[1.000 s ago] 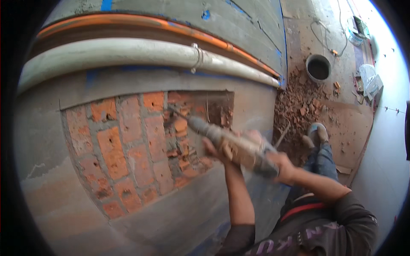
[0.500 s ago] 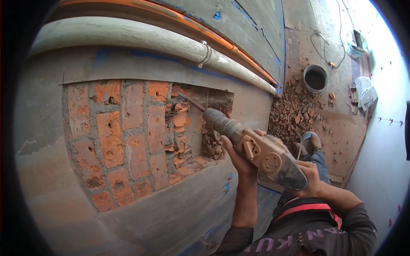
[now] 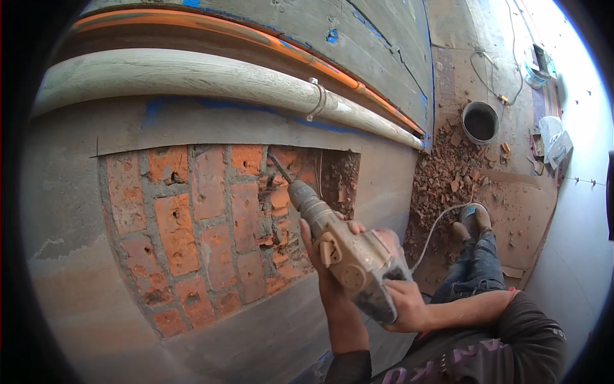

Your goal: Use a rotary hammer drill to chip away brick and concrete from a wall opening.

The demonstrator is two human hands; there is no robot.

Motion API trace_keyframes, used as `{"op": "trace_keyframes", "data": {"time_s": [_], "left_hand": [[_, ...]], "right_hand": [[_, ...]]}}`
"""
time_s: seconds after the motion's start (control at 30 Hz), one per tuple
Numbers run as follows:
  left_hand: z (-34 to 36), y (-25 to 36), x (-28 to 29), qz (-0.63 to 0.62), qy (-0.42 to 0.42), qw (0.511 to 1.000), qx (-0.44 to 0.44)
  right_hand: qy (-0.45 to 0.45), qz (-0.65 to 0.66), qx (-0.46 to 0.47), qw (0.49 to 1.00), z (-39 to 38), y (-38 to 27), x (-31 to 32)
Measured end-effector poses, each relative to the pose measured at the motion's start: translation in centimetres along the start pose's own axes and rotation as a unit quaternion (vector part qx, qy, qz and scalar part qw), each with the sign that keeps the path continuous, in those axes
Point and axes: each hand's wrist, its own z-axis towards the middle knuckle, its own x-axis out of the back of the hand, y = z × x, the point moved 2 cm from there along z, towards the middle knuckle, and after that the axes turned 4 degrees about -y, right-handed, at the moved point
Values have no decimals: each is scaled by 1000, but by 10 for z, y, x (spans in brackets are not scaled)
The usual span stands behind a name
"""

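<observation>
I hold a dusty rotary hammer [image 3: 358, 256] with both hands, its nose slanting up and left. My left hand [image 3: 322, 256] wraps under the body behind the front collar. My right hand [image 3: 409, 306] is closed round the rear handle. A thin chisel bit [image 3: 280, 168] extends from the nose; its tip is at the upper part of the broken brick edge, beneath the plaster's upper border. Red bricks [image 3: 176, 233] with grey mortar lie exposed in a cut-out of the plastered wall [image 3: 64, 211]. Right of them is a deeper, rough recess [image 3: 339, 179], partly hidden by the tool.
A white pipe [image 3: 204, 73] and a thinner orange pipe [image 3: 256, 38] run above the cut-out. Brick rubble [image 3: 448, 176] covers the floor by my feet [image 3: 473, 217]. Beyond are a dark bucket [image 3: 480, 121] and plastic bag [image 3: 551, 134]. A pale cable [image 3: 436, 227] trails from the tool.
The hammer's rear has swung left and down, so the tool stands steeper. The bit tip stays near the same broken edge. The view has shifted slightly, and more of the cable and my legs shows.
</observation>
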Motion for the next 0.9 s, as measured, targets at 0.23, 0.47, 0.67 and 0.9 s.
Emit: {"op": "trace_keyframes", "data": {"time_s": [0.23,0.47,0.67,0.9], "left_hand": [[9,-14,-27,32,123,991,-47],[1,-61,-44,24,85,996,-23],[7,-45,-29,94,136,986,2],[14,-36,-1,98,161,982,-2]], "right_hand": [[-30,37,-62,997,7,5,28],[-14,31,-54,998,-28,-7,74],[12,70,-53,996,-21,5,54],[1,88,9,996,-25,43,14]]}}
